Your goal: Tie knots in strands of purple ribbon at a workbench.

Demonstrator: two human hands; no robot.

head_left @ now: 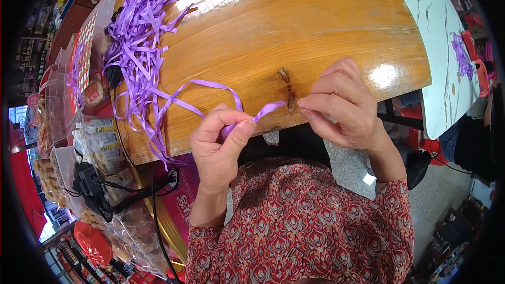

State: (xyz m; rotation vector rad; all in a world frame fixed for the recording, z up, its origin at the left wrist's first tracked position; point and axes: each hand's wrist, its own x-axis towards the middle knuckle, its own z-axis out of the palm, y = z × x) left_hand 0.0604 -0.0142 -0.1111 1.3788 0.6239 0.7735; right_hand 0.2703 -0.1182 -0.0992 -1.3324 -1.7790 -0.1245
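Left hand (218,144) pinches a purple ribbon (271,108) between thumb and forefinger, over the near edge of the wooden table (326,21). Right hand (347,108) just beside the ribbon's tip, fingers curled; cannot tell whether fingertips meet. Ribbon heap (139,26) lies table-left.

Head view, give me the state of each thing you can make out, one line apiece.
Left hand: thumb and forefinger pinched on the purple ribbon strip
Right hand: fingers bent, apart from the strip's end
Purple ribbon strip: held, slightly twisted near its free end
Purple ribbon pile: loose, tangled
Wooden table: glossy, reflecting light
Red plastic bag: crumpled
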